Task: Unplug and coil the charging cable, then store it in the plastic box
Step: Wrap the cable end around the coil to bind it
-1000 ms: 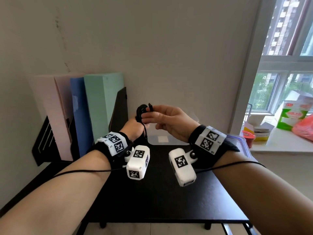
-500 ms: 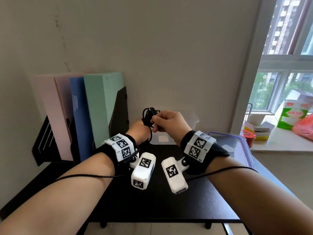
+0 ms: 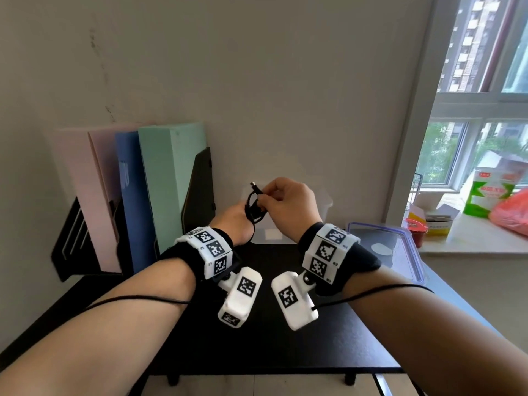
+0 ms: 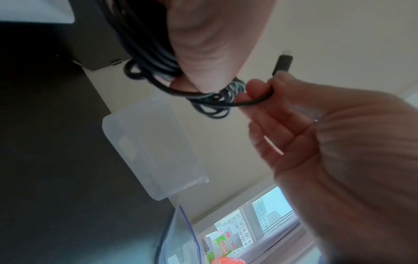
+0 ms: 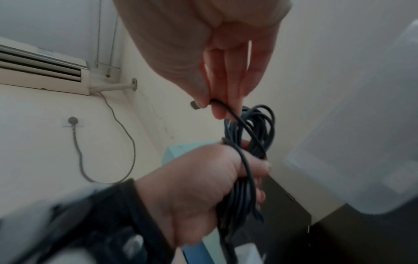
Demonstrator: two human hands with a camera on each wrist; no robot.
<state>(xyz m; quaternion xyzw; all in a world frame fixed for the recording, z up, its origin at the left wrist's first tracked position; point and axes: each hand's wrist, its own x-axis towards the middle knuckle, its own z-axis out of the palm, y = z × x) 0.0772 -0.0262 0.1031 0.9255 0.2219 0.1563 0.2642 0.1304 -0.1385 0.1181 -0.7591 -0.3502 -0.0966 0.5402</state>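
The black charging cable is wound into a bundle of loops held above the back of the black table. My left hand grips the bundle. My right hand pinches the cable's free end just below its connector, which sticks up past the fingertips. The clear plastic box stands open against the wall behind both hands, partly hidden by them.
The box's blue-rimmed clear lid lies on the table's right side. Pink, blue and green folders stand in a black holder at the left. Cartons and a red bag sit on the window sill.
My right hand has carried the free end around the bundle and now holds the connector pointing up at the left of the hand. Both hands stay close together over the table's back.
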